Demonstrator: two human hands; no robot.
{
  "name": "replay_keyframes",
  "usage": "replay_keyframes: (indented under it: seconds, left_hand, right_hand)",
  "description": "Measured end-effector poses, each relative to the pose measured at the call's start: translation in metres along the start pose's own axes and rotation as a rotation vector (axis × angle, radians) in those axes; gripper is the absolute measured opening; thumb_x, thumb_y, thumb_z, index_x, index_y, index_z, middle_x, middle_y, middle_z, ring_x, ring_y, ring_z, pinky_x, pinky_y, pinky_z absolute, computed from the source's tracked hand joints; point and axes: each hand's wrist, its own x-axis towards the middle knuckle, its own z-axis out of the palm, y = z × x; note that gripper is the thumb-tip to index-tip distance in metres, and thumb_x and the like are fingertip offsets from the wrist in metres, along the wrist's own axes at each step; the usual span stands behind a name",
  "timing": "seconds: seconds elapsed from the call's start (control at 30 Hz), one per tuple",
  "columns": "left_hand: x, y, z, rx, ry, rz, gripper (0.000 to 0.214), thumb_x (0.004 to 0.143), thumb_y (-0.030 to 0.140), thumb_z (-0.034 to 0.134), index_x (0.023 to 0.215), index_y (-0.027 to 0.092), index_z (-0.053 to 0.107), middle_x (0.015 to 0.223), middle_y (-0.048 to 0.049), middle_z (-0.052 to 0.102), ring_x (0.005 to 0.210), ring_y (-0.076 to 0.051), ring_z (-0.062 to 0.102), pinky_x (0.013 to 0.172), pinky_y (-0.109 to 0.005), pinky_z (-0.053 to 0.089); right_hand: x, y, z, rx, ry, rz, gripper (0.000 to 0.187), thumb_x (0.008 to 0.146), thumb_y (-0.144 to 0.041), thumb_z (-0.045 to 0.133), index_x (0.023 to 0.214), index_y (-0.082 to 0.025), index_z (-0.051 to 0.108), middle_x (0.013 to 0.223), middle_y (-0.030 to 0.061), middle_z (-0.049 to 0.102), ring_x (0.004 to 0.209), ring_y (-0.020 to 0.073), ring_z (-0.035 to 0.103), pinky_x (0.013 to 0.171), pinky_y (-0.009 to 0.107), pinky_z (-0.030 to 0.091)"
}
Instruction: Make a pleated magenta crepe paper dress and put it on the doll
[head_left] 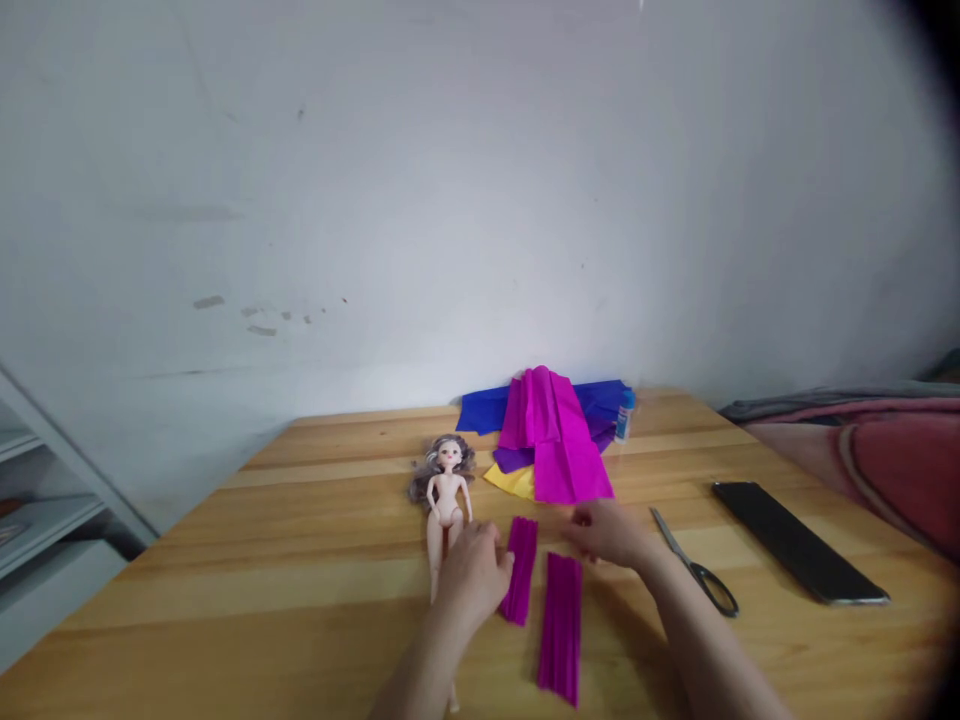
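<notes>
Two pleated magenta paper strips lie on the table: a shorter strip (520, 570) and, to its right and nearer me, a longer strip (560, 630). My left hand (474, 570) is at the left edge of the shorter strip, over the doll's legs; its thumb is apart from its loosely bent fingers. Whether it touches the strip I cannot tell. Just beyond the longer strip's far end is my right hand (606, 532), fingers loosely bent, with nothing visible in them. An undressed doll (448, 490) with greyish wavy hair lies face up, its legs partly hidden by my left hand and forearm.
At the back lie a magenta sheet (574, 460), a blue sheet (482, 410) and a yellow sheet (514, 482), overlapping. A small blue-capped bottle (624, 418) stands beside them. Scissors (694, 565) and a black phone-like slab (799, 545) lie right on the wooden table (300, 570).
</notes>
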Motion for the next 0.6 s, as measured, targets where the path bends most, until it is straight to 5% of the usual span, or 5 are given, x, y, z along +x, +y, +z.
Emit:
replay_keyframes:
  seconds: [0.2, 0.33, 0.47, 0.6]
  left_hand:
    - [0.000, -0.006, -0.024, 0.048, -0.159, 0.075, 0.025, 0.075, 0.041, 0.054, 0.083, 0.018, 0.062, 0.089, -0.0066, 0.062, 0.090, -0.024, 0.054, 0.083, -0.034, 0.040]
    - [-0.012, 0.008, -0.040, 0.105, -0.161, 0.071, 0.036, 0.076, 0.048, 0.051, 0.090, 0.017, 0.063, 0.097, -0.0109, 0.062, 0.102, -0.029, 0.052, 0.091, -0.042, 0.037]
    - [-0.033, 0.024, -0.040, 0.108, -0.182, 0.041, 0.036, 0.078, 0.038, 0.050, 0.105, 0.018, 0.062, 0.108, -0.0126, 0.063, 0.108, -0.030, 0.053, 0.093, -0.044, 0.038]
    - [-0.049, 0.013, -0.009, 0.099, -0.190, 0.112, 0.050, 0.071, 0.029, 0.059, 0.120, 0.018, 0.058, 0.128, -0.0143, 0.055, 0.122, -0.032, 0.046, 0.100, -0.044, 0.037]
  right_hand:
    - [0.008, 0.051, -0.064, 0.075, 0.364, 0.164, 0.036, 0.078, -0.050, 0.052, 0.077, -0.016, 0.064, 0.068, 0.0060, 0.070, 0.060, 0.0156, 0.064, 0.050, 0.021, 0.039]
    - [0.041, 0.080, -0.102, -0.013, 0.587, 0.264, 0.048, 0.072, -0.049, 0.060, 0.104, -0.013, 0.062, 0.094, 0.0127, 0.070, 0.085, 0.0243, 0.066, 0.066, 0.027, 0.046]
    - [0.089, 0.093, -0.108, -0.017, 0.665, 0.292, 0.070, 0.070, -0.049, 0.063, 0.124, -0.006, 0.049, 0.116, 0.0206, 0.061, 0.104, 0.0299, 0.060, 0.079, 0.033, 0.047]
    - [0.119, 0.093, -0.105, 0.000, 0.745, 0.247, 0.068, 0.070, -0.045, 0.063, 0.124, -0.006, 0.048, 0.114, 0.0212, 0.062, 0.102, 0.0292, 0.061, 0.079, 0.034, 0.048]
